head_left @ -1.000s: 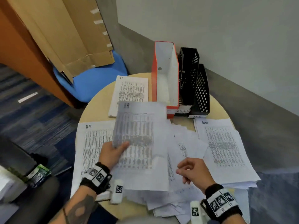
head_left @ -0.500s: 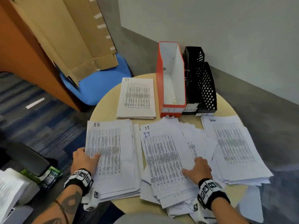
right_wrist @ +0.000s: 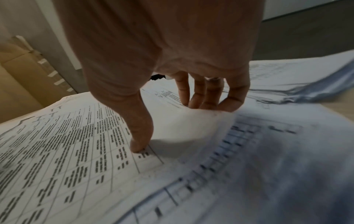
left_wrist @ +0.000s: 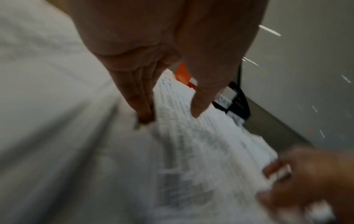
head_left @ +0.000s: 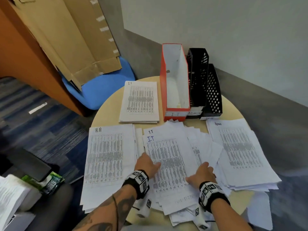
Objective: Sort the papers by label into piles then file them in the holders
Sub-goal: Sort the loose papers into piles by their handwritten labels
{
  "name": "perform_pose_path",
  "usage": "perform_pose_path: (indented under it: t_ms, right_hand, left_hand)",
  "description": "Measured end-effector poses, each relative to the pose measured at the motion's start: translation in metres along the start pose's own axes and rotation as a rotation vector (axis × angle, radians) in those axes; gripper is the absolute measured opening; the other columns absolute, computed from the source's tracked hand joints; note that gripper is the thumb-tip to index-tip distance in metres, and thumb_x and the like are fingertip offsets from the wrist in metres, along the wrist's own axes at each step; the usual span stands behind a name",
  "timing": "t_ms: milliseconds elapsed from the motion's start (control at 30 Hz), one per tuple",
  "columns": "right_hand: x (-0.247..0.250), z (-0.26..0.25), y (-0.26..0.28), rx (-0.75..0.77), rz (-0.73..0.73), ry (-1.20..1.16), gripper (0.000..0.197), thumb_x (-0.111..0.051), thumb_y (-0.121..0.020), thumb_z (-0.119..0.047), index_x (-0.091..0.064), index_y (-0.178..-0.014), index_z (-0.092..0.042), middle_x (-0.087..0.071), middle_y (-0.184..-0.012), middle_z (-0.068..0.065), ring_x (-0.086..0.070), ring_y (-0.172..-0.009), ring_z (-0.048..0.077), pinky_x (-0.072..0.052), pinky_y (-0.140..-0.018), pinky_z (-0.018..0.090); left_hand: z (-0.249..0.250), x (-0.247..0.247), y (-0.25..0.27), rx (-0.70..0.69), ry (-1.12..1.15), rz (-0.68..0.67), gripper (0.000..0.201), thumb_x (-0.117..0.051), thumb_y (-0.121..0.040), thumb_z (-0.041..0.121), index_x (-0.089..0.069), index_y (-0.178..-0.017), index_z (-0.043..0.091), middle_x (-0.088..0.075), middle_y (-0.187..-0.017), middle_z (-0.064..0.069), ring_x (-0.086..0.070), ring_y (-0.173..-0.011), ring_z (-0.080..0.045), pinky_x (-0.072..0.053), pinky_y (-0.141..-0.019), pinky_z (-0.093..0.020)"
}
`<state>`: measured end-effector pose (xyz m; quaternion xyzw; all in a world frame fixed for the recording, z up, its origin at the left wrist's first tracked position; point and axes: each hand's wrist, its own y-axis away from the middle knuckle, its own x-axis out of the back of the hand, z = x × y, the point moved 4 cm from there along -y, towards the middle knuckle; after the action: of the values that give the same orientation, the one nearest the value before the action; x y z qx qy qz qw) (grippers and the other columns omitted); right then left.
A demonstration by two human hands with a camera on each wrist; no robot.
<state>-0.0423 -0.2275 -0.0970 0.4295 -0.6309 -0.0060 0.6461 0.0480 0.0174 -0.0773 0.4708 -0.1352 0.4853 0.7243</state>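
Sorted paper piles lie on the round table (head_left: 233, 112): IT pile (head_left: 139, 101) at the back, HR pile (head_left: 106, 157) left, Admin pile (head_left: 240, 150) right. A loose heap sits in the middle with an IT sheet (head_left: 168, 157) (right_wrist: 67, 144) on top. My left hand (head_left: 147, 164) (left_wrist: 170, 116) touches that sheet's left edge with straight fingers. My right hand (head_left: 202, 172) (right_wrist: 170, 127) has its thumb on the sheet and bent fingers at its right edge; the paper bulges between them. The orange IT holder (head_left: 175, 80) stands empty behind.
Two black mesh holders (head_left: 198, 77) (head_left: 214, 90) stand right of the orange one. A blue chair (head_left: 100, 90) with cardboard (head_left: 70, 39) is beyond the table's left. More papers (head_left: 10, 197) sit at the lower left. Some sheets overhang the table's near edge.
My left hand laid a sheet on the HR pile, then moved right to the middle heap. My right hand went from flat on the heap to pinching the top IT sheet.
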Motion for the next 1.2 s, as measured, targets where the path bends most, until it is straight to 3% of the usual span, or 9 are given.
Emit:
perform_pose_path:
  t_ms: [67, 167, 300, 367, 567, 767, 867, 1033, 1200]
  right_hand:
    - [0.000, 0.008, 0.000, 0.048, 0.000, -0.029, 0.104, -0.089, -0.062, -0.045, -0.027, -0.141, -0.019, -0.052, -0.133, 0.008, -0.056, -0.122, 0.033, -0.052, -0.099, 0.051]
    - [0.002, 0.017, -0.002, 0.128, -0.004, -0.043, 0.084, -0.088, -0.061, -0.042, -0.036, -0.124, -0.026, -0.059, -0.113, 0.000, -0.061, -0.107, 0.028, -0.057, -0.087, 0.043]
    - [0.000, 0.026, -0.015, 0.153, -0.093, -0.025, 0.056, -0.074, -0.056, -0.034, -0.055, -0.109, -0.024, -0.057, -0.109, -0.001, -0.063, -0.095, 0.022, -0.060, -0.080, 0.035]
    - [0.005, 0.030, -0.022, 0.180, -0.132, -0.055, 0.045, -0.070, -0.056, -0.032, -0.063, -0.100, -0.022, -0.059, -0.110, 0.000, -0.065, -0.087, 0.017, -0.061, -0.077, 0.030]
    - [0.029, 0.030, -0.046, 0.275, -0.196, -0.170, 0.061, -0.075, -0.081, -0.038, -0.048, -0.130, -0.013, -0.056, -0.123, 0.002, -0.057, -0.108, 0.021, -0.045, -0.086, 0.027]
    - [0.037, 0.051, -0.078, 0.225, -0.216, -0.159, 0.063, -0.070, -0.053, -0.054, -0.058, -0.103, -0.019, -0.066, -0.100, -0.001, -0.068, -0.083, 0.017, -0.062, -0.075, 0.033]
    - [0.026, 0.062, -0.094, 0.240, -0.201, -0.090, 0.051, -0.075, -0.059, -0.046, -0.058, -0.100, -0.021, -0.064, -0.099, 0.000, -0.067, -0.081, 0.017, -0.060, -0.071, 0.029]
    - [0.026, 0.055, -0.077, 0.272, -0.155, -0.054, 0.043, -0.078, -0.074, -0.028, -0.055, -0.108, -0.016, -0.060, -0.105, 0.000, -0.064, -0.086, 0.018, -0.060, -0.078, 0.033]
    - [0.033, 0.054, -0.059, 0.268, -0.087, -0.047, 0.053, -0.077, -0.082, -0.025, -0.052, -0.128, -0.014, -0.054, -0.119, 0.002, -0.058, -0.099, 0.019, -0.052, -0.088, 0.029]
  left_hand:
    - [0.011, 0.003, -0.006, 0.065, 0.053, 0.046, 0.076, -0.073, -0.092, 0.040, -0.037, -0.149, 0.003, -0.057, -0.141, -0.013, -0.059, -0.124, -0.028, -0.051, -0.092, -0.031]
    - [0.016, 0.006, -0.012, 0.020, 0.030, 0.159, 0.064, -0.071, -0.093, 0.035, -0.045, -0.146, 0.012, -0.052, -0.141, -0.009, -0.055, -0.125, -0.028, -0.049, -0.103, -0.037]
    - [0.030, -0.012, -0.003, -0.100, -0.010, 0.226, 0.041, -0.065, -0.097, 0.028, -0.057, -0.134, 0.014, -0.049, -0.133, -0.006, -0.053, -0.122, -0.026, -0.049, -0.104, -0.038]
    - [0.035, -0.025, 0.004, -0.100, 0.066, 0.203, 0.027, -0.063, -0.096, 0.024, -0.057, -0.122, 0.018, -0.056, -0.118, -0.002, -0.062, -0.106, -0.025, -0.057, -0.093, -0.040]
    - [0.047, -0.060, 0.011, 0.031, 0.065, 0.145, 0.024, -0.052, -0.097, 0.010, -0.053, -0.119, 0.021, -0.068, -0.098, -0.003, -0.068, -0.086, -0.025, -0.062, -0.080, -0.042]
    - [0.056, -0.093, 0.026, -0.004, -0.016, -0.031, 0.016, -0.066, -0.096, 0.024, -0.064, -0.112, 0.019, -0.071, -0.095, 0.000, -0.070, -0.085, -0.020, -0.058, -0.078, -0.030]
    - [0.045, -0.100, 0.029, 0.065, -0.047, 0.055, 0.038, -0.073, -0.090, 0.039, -0.061, -0.118, 0.016, -0.062, -0.113, -0.004, -0.064, -0.100, -0.021, -0.057, -0.092, -0.034]
    - [0.034, -0.078, 0.026, 0.178, 0.109, 0.269, 0.106, -0.082, -0.084, 0.040, -0.016, -0.159, 0.006, -0.023, -0.161, -0.015, -0.025, -0.150, -0.032, -0.028, -0.123, -0.041]
    - [0.037, -0.066, 0.001, 0.177, 0.213, 0.116, 0.102, -0.081, -0.087, 0.037, -0.018, -0.160, 0.005, -0.046, -0.154, -0.015, -0.051, -0.137, -0.032, -0.042, -0.113, -0.037]
